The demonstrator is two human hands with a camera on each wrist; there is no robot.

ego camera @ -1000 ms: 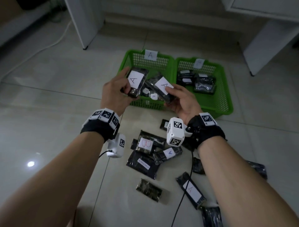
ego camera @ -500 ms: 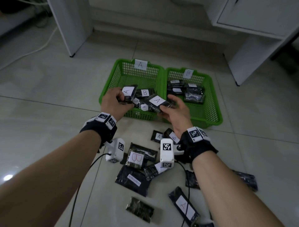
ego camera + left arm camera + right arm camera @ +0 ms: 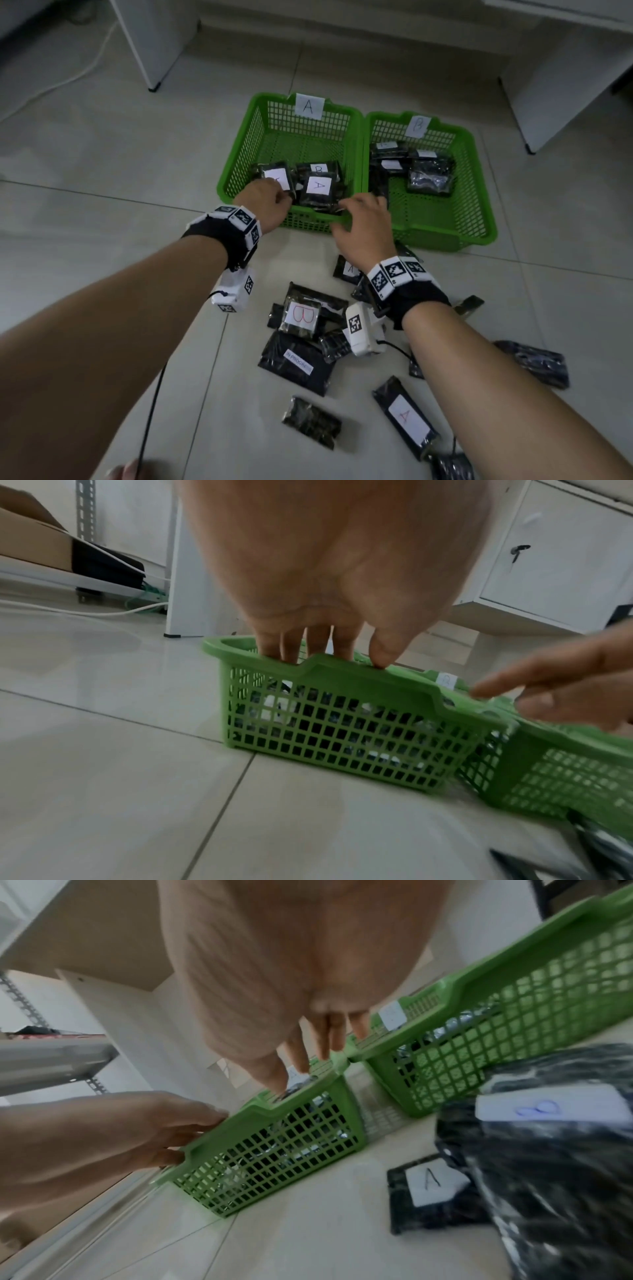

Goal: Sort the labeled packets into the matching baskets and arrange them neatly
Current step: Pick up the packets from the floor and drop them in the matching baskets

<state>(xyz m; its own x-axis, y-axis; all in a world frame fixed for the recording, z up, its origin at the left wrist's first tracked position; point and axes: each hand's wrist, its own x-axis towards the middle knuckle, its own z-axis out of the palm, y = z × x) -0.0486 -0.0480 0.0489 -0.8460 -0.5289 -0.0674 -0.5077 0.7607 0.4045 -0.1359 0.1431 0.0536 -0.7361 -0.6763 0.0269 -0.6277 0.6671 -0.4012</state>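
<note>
Both A packets [image 3: 317, 190] I was holding up a second ago now lie at the near end of basket A [image 3: 270, 113]. My left hand [image 3: 265, 207] has fingers dipped inside; my right hand [image 3: 364, 222] hovers relaxed, empty. Floor packets [image 3: 301, 317] remain.

Green plastic mesh baskets [image 3: 260, 137], glossy dark film packets [image 3: 298, 363] with paper labels, polished floor tiles [image 3: 102, 192].

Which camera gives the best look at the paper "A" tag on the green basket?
The head view: the A tag on the left basket faces the camera and the letter reads clearly. In the left wrist view the left hand covers that spot. In the right wrist view I cannot make it out.
</note>
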